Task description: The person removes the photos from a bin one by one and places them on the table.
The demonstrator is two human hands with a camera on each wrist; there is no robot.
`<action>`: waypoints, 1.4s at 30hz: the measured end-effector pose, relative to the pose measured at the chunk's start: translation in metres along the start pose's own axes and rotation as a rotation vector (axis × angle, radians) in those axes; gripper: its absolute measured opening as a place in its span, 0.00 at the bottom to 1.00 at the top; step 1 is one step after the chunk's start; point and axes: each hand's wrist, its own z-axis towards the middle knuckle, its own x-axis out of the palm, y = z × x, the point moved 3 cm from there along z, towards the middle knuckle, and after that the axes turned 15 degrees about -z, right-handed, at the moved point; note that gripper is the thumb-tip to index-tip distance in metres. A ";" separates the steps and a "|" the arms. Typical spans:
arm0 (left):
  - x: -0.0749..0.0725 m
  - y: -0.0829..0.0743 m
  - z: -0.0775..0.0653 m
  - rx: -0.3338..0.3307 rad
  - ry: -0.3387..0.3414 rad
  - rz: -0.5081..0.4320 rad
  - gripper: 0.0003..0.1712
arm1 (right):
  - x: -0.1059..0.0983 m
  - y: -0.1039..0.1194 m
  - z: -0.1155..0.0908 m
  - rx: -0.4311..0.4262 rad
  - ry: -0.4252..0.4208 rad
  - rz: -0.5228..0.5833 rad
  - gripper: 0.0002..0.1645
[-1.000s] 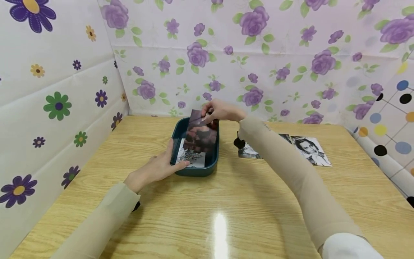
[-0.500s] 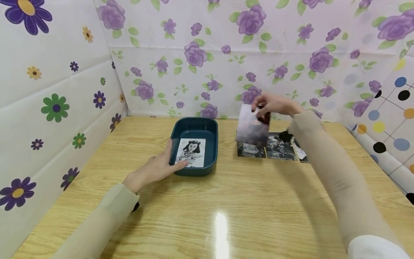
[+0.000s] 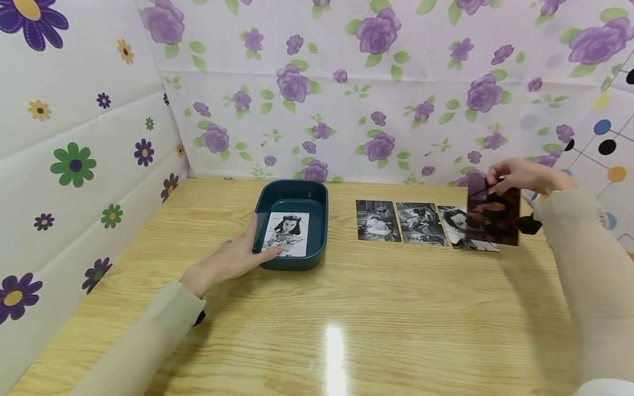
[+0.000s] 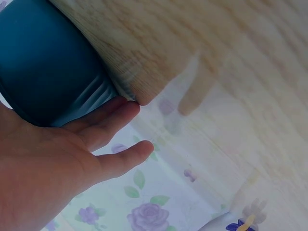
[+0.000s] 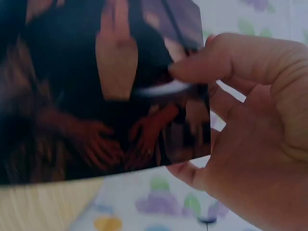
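At the right, my right hand (image 3: 527,176) pinches a dark, reddish colour photo (image 3: 495,220) by its upper edge, thumb on the face turned to the right wrist camera. The picture on that photo (image 5: 77,115) includes dark clothing and hands. It hangs in front of a black-and-white portrait photo (image 3: 458,223), covering much of it. My left hand (image 3: 228,261) rests against the near left side of a dark teal tray (image 3: 322,220), fingers straight along its outer wall and thumb over the rim. Inside the tray lies a black-and-white photo (image 3: 289,231) of a dark-haired figure.
Two more black-and-white photos (image 3: 377,220) lie in a row left of the portrait, on the wooden table (image 3: 396,308). A flowered cloth wall (image 3: 342,110) rises behind the table, with another printed sheet (image 3: 74,220) at the left.
My right hand has carried the dark photo from above the tray rightward, past the row, to the portrait's right part. The photo inside the tray is now uncovered. My left hand stays at the tray.
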 end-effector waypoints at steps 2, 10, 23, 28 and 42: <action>0.000 0.001 0.000 -0.003 0.001 0.002 0.66 | -0.002 -0.012 -0.007 0.012 -0.005 -0.049 0.08; -0.001 0.002 -0.001 -0.009 0.006 0.018 0.66 | 0.013 -0.038 -0.016 0.052 -0.046 -0.201 0.08; 0.000 0.004 -0.003 -0.016 -0.002 0.009 0.66 | 0.040 -0.057 -0.002 0.199 -0.259 -0.433 0.08; 0.001 0.004 -0.003 -0.011 -0.011 0.007 0.66 | 0.051 -0.068 0.007 0.226 -0.311 -0.455 0.08; 0.006 0.003 -0.003 0.001 -0.015 -0.023 0.67 | 0.081 -0.070 0.010 0.239 -0.307 -0.484 0.07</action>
